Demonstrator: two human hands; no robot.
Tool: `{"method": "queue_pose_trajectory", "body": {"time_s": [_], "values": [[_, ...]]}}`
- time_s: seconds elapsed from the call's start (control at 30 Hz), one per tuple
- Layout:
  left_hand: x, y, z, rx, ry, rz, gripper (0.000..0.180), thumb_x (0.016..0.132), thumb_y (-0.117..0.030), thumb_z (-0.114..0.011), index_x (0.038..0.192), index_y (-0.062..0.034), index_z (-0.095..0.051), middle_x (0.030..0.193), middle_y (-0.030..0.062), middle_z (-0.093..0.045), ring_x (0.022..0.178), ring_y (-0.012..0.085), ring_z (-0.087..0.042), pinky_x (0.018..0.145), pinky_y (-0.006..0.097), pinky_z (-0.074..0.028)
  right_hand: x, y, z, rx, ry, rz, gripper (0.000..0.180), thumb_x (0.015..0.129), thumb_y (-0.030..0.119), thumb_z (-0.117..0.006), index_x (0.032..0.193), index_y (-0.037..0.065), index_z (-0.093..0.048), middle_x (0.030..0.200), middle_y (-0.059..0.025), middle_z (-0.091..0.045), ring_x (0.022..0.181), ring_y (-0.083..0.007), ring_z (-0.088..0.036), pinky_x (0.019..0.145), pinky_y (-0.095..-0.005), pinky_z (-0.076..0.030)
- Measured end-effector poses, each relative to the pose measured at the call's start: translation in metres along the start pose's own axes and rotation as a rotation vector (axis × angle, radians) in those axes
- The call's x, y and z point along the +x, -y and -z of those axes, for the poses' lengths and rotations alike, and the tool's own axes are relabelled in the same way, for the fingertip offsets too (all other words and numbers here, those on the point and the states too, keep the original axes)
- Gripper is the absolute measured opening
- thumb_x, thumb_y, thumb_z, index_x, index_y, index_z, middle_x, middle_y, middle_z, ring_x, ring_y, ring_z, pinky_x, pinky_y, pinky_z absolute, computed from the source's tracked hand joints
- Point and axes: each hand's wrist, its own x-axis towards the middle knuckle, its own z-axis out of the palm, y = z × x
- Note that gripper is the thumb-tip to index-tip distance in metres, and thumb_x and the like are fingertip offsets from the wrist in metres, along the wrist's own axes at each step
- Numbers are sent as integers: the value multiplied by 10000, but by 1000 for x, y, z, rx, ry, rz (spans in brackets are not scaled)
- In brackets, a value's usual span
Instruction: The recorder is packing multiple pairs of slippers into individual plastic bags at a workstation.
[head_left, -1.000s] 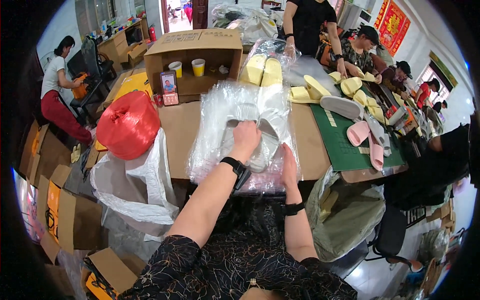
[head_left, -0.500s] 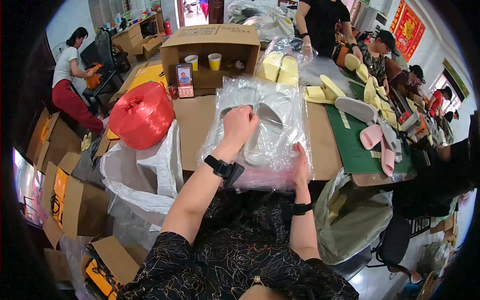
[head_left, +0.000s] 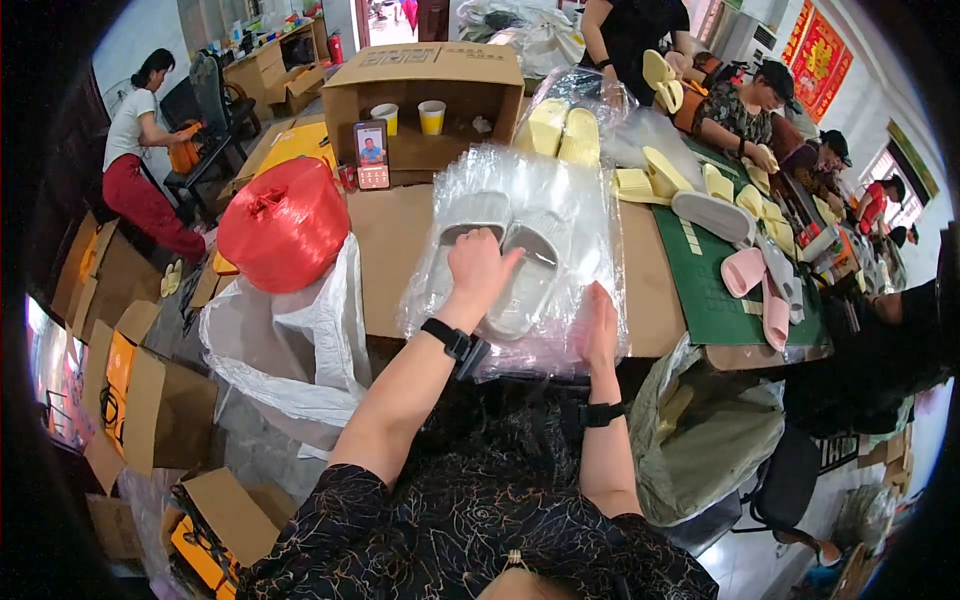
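Observation:
A pair of grey slippers (head_left: 500, 262) lies inside a clear plastic bag (head_left: 560, 200) on a stack of such bags at the table's near edge. My left hand (head_left: 478, 268) presses down on the slippers through the plastic, fingers together. At the bag's near right corner, my right hand (head_left: 600, 325) lies flat on the plastic, fingers straight. Both wrists wear black bands.
A red spool of twine (head_left: 285, 222) sits in a white sack (head_left: 300, 340) at the left. Behind stand an open cardboard box (head_left: 430, 75) with two cups and a phone (head_left: 372, 154). Yellow, grey and pink slippers (head_left: 715, 215) cover the green mat (head_left: 720, 290) at the right, where other people work.
My left hand has slid from the far end of the slippers back toward me over the bag. My right hand stayed at the bag's near right corner.

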Motion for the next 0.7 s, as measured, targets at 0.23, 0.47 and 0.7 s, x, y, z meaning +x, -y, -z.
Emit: {"method": "queue_pose_trajectory", "body": {"time_s": [0.23, 0.47, 0.7], "values": [[9, 7, -12, -9, -11, -38, 415, 814, -418, -714, 826, -5, -683, 919, 166, -694, 873, 336, -667, 743, 441, -531, -6, 8, -2, -70, -25, 59, 571, 1030, 424, -395, 1336, -44, -510, 1341, -203, -542, 1261, -315, -485, 1084, -394, -340], [12, 49, 81, -360, 44, 107, 453, 850, -425, -675, 970, 11, -710, 844, 180, -704, 802, 298, -679, 734, 388, -503, -4, 9, 2, -137, -19, 32, 559, 1021, 418, -419, 1329, -38, -519, 1337, -207, -543, 1260, -329, -478, 1083, -398, -340], [-23, 111, 87, -411, 404, 338, 467, 822, -401, -717, 945, 49, -690, 825, 175, -695, 755, 239, -661, 714, 366, -501, -4, 10, -1, -173, -23, 70, 551, 1025, 410, -407, 1330, -36, -515, 1341, -201, -533, 1259, -338, -457, 1086, -410, -327]]}}
